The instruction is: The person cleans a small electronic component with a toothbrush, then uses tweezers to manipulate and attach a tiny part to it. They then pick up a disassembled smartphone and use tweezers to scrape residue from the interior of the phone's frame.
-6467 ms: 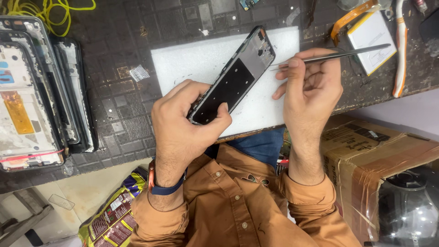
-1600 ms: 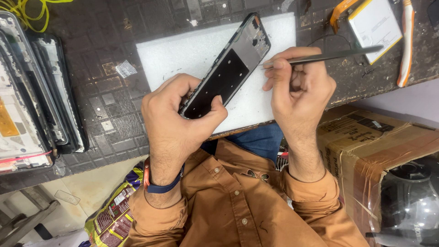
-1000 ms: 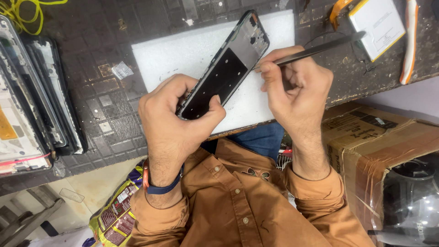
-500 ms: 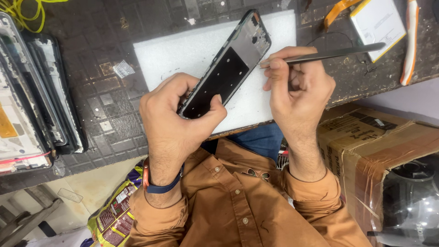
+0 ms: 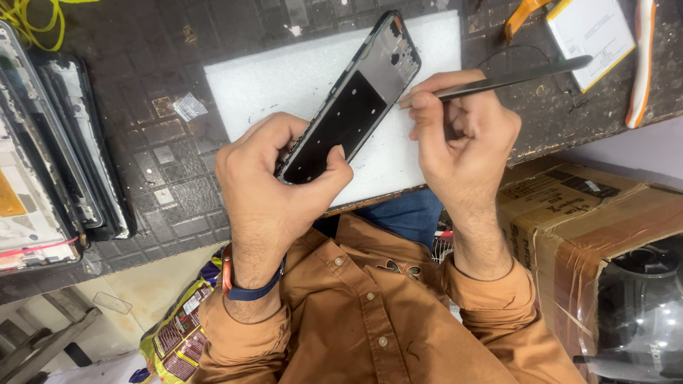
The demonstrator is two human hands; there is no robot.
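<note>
My left hand (image 5: 274, 174) grips the lower end of a black phone frame (image 5: 356, 99), holding it tilted over a white foam sheet (image 5: 284, 78). The frame's upper end points away from me. My right hand (image 5: 462, 139) pinches dark metal tweezers (image 5: 509, 77), whose tip rests beside the frame's right edge near its upper half. The tweezers' back end points right, over the dark bench.
Several stacked phone frames and screens (image 5: 50, 163) lie at the left. A white battery with an orange strip (image 5: 590, 28) and an orange-white tool (image 5: 640, 64) sit at the back right. A cardboard box (image 5: 583, 220) stands to my right. A yellow cable (image 5: 43, 21) is far left.
The phone frame stays in my left hand. My right hand shifted the tweezers slightly, tilting them down and back up, with the tip staying at the frame's right edge.
</note>
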